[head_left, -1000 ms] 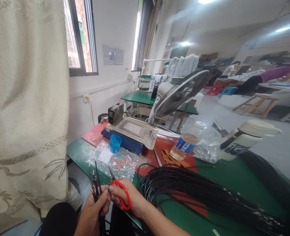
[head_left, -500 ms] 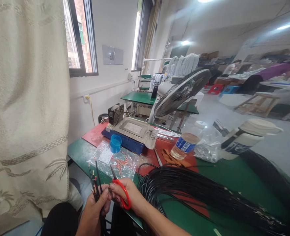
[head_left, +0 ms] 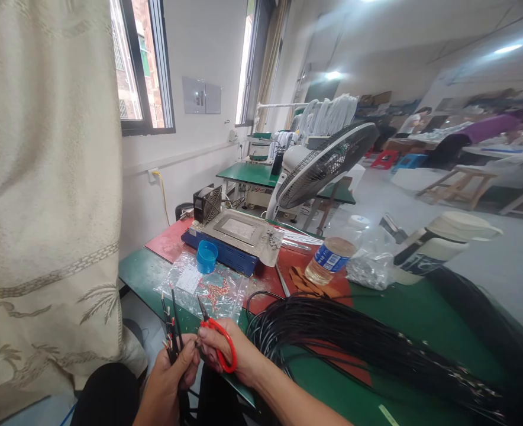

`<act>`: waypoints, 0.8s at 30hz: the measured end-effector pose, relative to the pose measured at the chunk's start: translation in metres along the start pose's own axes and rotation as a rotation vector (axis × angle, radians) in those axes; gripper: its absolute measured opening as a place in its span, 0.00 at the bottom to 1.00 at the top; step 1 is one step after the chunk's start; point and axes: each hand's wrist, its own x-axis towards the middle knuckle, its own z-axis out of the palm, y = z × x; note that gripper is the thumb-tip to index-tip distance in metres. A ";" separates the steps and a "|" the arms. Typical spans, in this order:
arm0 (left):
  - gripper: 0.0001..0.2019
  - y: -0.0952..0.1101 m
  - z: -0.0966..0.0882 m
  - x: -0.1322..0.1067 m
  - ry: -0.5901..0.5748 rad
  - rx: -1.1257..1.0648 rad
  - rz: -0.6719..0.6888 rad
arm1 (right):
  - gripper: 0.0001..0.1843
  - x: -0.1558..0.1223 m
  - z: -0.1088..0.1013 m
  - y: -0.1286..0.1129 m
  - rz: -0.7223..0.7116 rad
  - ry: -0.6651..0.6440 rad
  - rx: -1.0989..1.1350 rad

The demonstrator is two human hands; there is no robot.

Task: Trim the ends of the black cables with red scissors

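My left hand [head_left: 175,370] is closed around several black cables [head_left: 171,331], whose stripped ends stand upright with thin coloured wires showing. Red-handled scissors [head_left: 219,340] sit in my right hand [head_left: 232,349], their dark blades pointing up and away from me. The thumb and fingers of my right hand are pinched close beside the left fingertips; whatever small piece lies between them is hard to make out. Just beyond the hands, a clear plastic bag [head_left: 235,302] lies flat with small reddish bits [head_left: 218,290] on it.
A large bundle of black cables [head_left: 332,325] covers the right of the green table [head_left: 141,275]. Farther back stand a blue cup [head_left: 207,257], a blue-sided hot plate [head_left: 219,251], a labelled bottle [head_left: 328,262], a fan [head_left: 328,165] and a thermos [head_left: 439,245]. People work in the background.
The view has shifted slightly. My right hand with the scissors has moved a little away from the left hand; both hands keep their hold.
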 end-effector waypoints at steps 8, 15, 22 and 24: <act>0.18 -0.005 -0.007 0.004 -0.041 -0.025 -0.002 | 0.25 -0.002 -0.001 0.000 0.075 -0.015 0.079; 0.17 -0.007 -0.008 0.003 -0.011 -0.067 -0.028 | 0.26 -0.001 0.003 0.000 0.017 0.013 -0.004; 0.16 -0.009 -0.007 0.004 -0.019 -0.034 0.007 | 0.29 0.000 0.000 0.003 0.039 -0.007 0.001; 0.15 -0.009 -0.008 0.004 -0.032 -0.011 0.034 | 0.29 -0.001 0.000 0.002 0.043 -0.040 0.017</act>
